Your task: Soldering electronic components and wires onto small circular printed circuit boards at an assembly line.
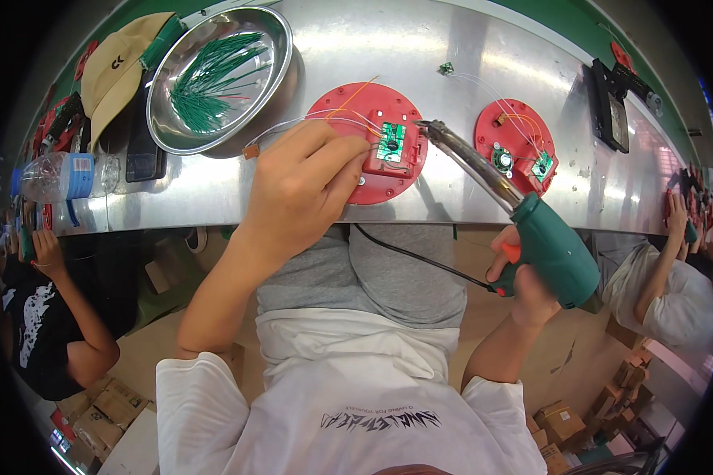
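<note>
My right hand [523, 281] grips a green soldering gun [558, 249] by its handle, a finger by the orange trigger. Its metal tip points left, close to the right edge of a green circuit board [393, 141]. That board sits on a round red plastic housing [348, 103] on the bench. Closed in a pinch, my left hand [301, 178] has its fingertips at the board's left edge; whatever is between them is too small to make out. Thin white and orange wires [317, 117] run from the board past my left hand, near a small brown connector [251, 150].
A steel bowl [285, 75] of cut green wires [210, 87] stands at the left, beside a tan cap [123, 71] and a plastic bottle [63, 176]. Another wired red housing [523, 119] lies right, near a black device [608, 107]. Co-workers sit on both sides.
</note>
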Demonstrator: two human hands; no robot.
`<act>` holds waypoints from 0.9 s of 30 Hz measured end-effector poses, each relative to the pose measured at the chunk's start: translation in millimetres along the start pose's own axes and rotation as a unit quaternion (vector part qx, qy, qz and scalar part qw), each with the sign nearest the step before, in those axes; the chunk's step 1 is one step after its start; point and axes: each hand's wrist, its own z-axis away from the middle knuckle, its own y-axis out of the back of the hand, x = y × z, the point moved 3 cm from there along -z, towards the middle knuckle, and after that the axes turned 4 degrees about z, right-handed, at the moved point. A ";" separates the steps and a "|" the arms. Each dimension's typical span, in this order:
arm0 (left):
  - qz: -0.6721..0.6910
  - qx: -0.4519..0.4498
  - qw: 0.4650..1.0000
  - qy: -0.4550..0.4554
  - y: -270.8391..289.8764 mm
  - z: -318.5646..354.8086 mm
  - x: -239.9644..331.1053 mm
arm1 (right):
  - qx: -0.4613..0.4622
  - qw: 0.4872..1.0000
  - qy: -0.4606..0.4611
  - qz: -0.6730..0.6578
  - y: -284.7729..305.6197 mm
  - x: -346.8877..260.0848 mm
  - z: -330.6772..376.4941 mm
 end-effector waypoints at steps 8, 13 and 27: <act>-0.012 -0.001 1.000 0.012 -3.3 -0.9 6.9 | 0.301 0.939 0.127 0.110 55.6 -13.0 -16.3; -0.018 -0.024 0.999 0.036 3.4 -1.8 14.0 | 0.424 0.820 0.366 0.116 100.8 -30.0 1.8; -0.015 -0.017 0.999 0.047 -2.4 -4.7 16.3 | 0.418 0.875 0.193 0.151 121.1 -6.7 -36.5</act>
